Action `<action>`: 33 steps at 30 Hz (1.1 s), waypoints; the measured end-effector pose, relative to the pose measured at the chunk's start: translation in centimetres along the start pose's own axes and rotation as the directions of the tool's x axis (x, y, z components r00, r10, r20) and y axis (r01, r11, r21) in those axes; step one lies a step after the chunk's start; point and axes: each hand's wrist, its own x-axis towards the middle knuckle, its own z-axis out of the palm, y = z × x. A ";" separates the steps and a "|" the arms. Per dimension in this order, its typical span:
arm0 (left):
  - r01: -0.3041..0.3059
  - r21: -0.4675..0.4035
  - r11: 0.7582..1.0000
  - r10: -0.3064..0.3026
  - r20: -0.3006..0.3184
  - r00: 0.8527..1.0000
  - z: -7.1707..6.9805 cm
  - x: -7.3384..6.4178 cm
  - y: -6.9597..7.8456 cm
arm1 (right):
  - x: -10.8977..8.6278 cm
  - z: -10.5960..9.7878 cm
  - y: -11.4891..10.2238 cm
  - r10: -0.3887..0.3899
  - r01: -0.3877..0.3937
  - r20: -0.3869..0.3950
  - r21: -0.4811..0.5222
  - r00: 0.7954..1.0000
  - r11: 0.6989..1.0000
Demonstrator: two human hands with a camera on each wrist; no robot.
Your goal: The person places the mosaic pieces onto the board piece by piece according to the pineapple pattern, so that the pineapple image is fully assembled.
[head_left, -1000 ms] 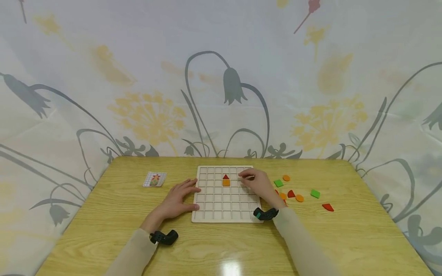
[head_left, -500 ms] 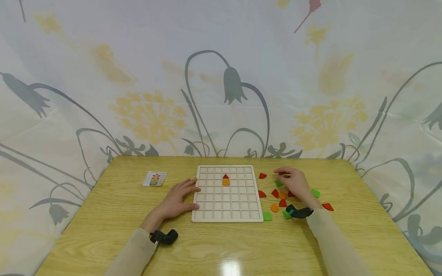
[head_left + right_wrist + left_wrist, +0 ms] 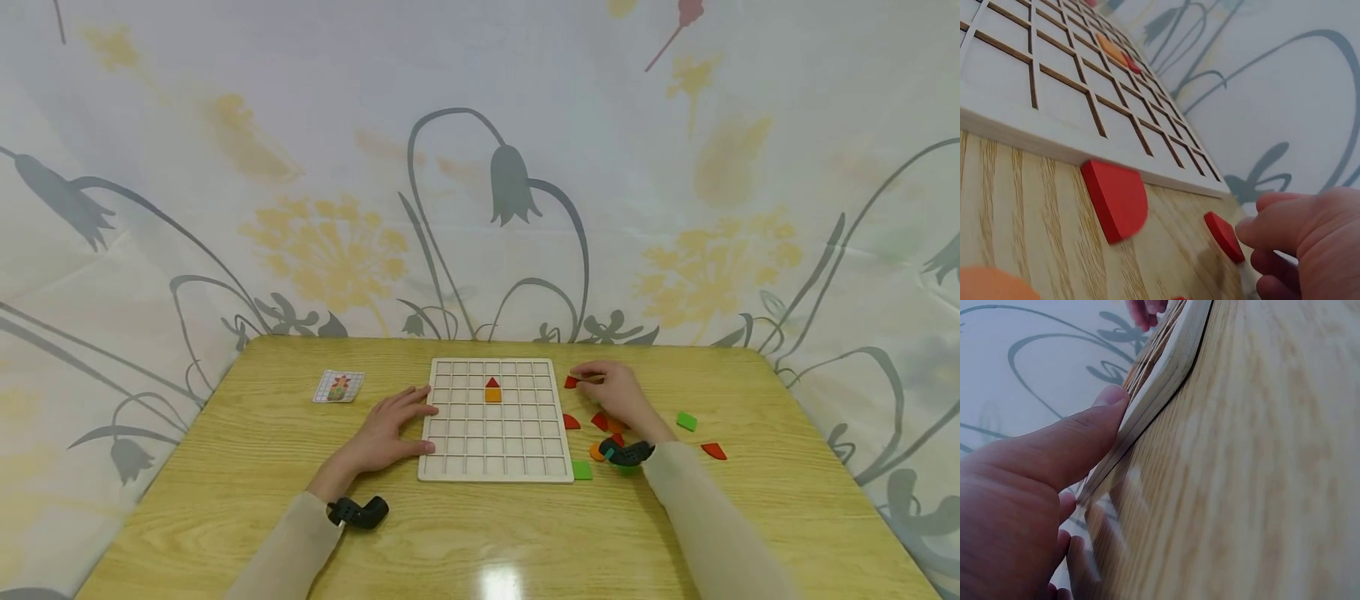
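Note:
A pale gridded board (image 3: 494,446) lies on the table, holding an orange square (image 3: 492,395) with a red triangle (image 3: 492,382) directly above it. My left hand (image 3: 386,433) rests along the board's left edge, fingers spread; in the left wrist view its thumb (image 3: 1100,422) touches the rim. Beyond the board's upper right corner, my right hand (image 3: 618,393) reaches down to a red quarter-circle piece (image 3: 570,382). In the right wrist view a fingertip (image 3: 1249,231) is right at the edge of that piece, which lies on the wood. The other fingers are partly hidden.
A small picture card (image 3: 339,387) lies left of the board. Right of it are another red quarter-circle (image 3: 572,422), green squares (image 3: 686,422) and several red and orange pieces, some hidden under my right arm. A patterned wall covering (image 3: 480,250) stands behind the table.
My right hand moved from the board's upper right part rightward over the loose pieces, then back left to the red quarter-circle. My left hand stayed at the board's edge.

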 end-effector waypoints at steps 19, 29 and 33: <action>0.009 0.014 1.000 -0.009 -0.001 1.000 0.2 0.1 -0.1 | 0.8 1.6 -0.7 0.036 -0.041 -0.043 -0.111 0.998 0.993; 0.013 0.015 1.000 -0.013 -0.002 1.000 0.2 0.1 -0.1 | 0.8 1.6 -0.6 0.012 -0.026 -0.090 -0.156 0.996 0.987; 0.012 0.013 1.000 -0.012 0.000 1.000 0.2 0.1 -0.1 | 0.7 1.5 -0.8 0.002 -0.016 -0.087 -0.165 0.996 0.986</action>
